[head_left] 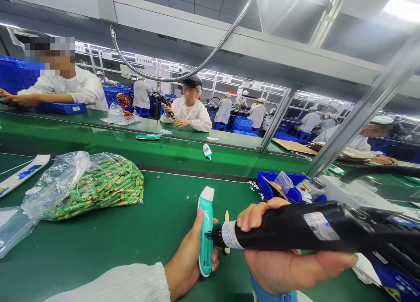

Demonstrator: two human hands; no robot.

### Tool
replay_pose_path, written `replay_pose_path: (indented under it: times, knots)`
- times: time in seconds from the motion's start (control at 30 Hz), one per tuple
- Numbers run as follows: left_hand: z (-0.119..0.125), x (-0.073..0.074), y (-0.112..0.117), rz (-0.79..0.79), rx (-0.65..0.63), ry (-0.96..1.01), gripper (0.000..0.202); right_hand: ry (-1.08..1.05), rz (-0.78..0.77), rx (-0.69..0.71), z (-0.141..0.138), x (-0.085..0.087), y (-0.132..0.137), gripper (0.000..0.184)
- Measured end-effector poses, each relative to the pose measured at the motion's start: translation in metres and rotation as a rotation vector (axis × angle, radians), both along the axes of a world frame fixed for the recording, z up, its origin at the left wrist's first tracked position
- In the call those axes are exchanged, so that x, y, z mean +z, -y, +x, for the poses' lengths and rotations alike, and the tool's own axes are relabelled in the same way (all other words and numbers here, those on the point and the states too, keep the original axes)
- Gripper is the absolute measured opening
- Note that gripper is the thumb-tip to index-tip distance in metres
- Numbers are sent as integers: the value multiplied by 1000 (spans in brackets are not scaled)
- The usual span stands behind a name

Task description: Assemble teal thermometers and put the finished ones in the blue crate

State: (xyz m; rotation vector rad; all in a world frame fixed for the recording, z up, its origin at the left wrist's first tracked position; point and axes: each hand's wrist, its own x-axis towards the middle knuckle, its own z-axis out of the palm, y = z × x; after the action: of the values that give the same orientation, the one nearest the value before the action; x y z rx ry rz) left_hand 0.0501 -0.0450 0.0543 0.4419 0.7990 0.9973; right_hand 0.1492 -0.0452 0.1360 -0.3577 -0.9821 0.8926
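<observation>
My left hand [187, 254] is closed around a teal and white handheld device [206, 221], which stands roughly upright with its white tip pointing away from me. A long recess shows open on its near half. In my right hand [278, 262] lies a black electric screwdriver [288, 227], its nose pointing left and meeting the device beside the recess. The bit's tip is too small to make out. Just behind the nose, a thin tool with a pale handle [227, 216] lies on the green table [138, 240].
A clear bag of green and yellow parts [105, 184] lies on the left. At the right stands a blue bin [265, 186] near a slanted metal post [361, 105]. Beyond runs a green conveyor belt [177, 151] carrying a teal and white item [207, 151]. Co-workers sit across it.
</observation>
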Motion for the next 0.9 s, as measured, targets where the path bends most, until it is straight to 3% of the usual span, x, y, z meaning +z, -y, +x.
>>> replay_pose_path:
  times: [0.13,0.27,0.53,0.9]
  knots:
    - [-3,1,2,-59,8,11,52,-44,-38,-91,7,9,5,62]
    - [-8,0,2,-37,59,20,33,8,-68,-148,20,12,7,60]
    - [-12,-2,1,7,69,4,37,24,-83,-225,28,8,6,62]
    - [-10,6,3,24,58,-28,40,36,-34,-209,27,5,4,64]
